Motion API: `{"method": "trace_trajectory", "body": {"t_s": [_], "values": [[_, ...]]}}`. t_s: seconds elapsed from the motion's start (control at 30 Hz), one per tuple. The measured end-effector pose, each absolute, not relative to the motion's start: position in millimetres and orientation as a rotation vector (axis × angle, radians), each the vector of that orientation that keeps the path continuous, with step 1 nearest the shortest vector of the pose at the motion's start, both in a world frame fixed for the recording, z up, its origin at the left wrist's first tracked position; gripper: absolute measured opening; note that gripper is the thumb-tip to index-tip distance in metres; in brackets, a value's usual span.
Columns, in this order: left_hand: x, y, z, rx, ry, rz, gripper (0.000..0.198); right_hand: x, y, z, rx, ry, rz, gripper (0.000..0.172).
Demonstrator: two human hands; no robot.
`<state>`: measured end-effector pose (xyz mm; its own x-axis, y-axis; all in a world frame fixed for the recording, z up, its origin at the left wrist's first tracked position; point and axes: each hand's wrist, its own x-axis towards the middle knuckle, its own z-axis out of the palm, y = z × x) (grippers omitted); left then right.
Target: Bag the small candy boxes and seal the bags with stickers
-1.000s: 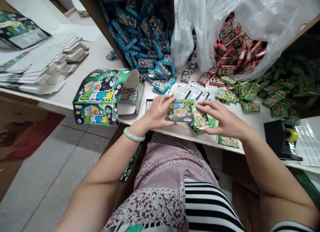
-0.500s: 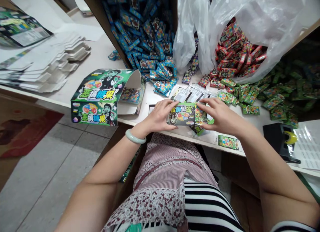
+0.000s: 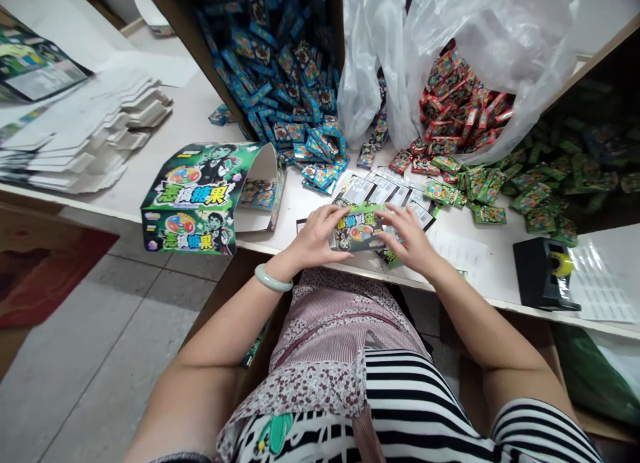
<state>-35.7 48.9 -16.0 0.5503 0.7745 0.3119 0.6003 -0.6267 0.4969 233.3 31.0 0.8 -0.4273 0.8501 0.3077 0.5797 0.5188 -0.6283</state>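
A small green and black printed candy box is between my hands at the table's front edge. My left hand grips its left end, thumb on the near side and fingers on the far side. My right hand closes on the right end, fingers bent against it. Beneath and behind the box lie flat dark sleeves with pale label panels. A green packet shows partly under my hands. To the left stands a larger green display box, its lid bowed up, with small packets inside.
A carton of blue packets stands at the back, beside a clear plastic bag and red packets. Green packets spread at the right, behind a tape dispenser. Folded cardboard blanks are stacked at left.
My right hand has moved left, closer to my left hand. The colourful packet that stuck out of the box's right end no longer shows there. The view has shifted slightly.
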Motion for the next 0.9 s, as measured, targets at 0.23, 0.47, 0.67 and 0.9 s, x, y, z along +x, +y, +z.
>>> {"method": "trace_trajectory", "body": {"t_s": [0.23, 0.47, 0.67, 0.9], "values": [[-52, 53, -26, 2.491, 1.296, 0.690, 0.097, 263, 128, -23, -1.370, -1.710, 0.534, 0.031], [-54, 51, -35, 2.478, 1.269, 0.678, 0.098, 274, 241, -37, -2.007, -2.144, 0.059, 0.051], [-61, 62, -34, 2.485, 1.227, 0.665, 0.100, 273, 232, -51, -1.848, -2.286, 0.028, 0.035], [-62, 78, -35, 2.448, 1.236, 0.741, 0.100, 304, 231, -42, -1.667, -1.756, 0.282, 0.033]]}}
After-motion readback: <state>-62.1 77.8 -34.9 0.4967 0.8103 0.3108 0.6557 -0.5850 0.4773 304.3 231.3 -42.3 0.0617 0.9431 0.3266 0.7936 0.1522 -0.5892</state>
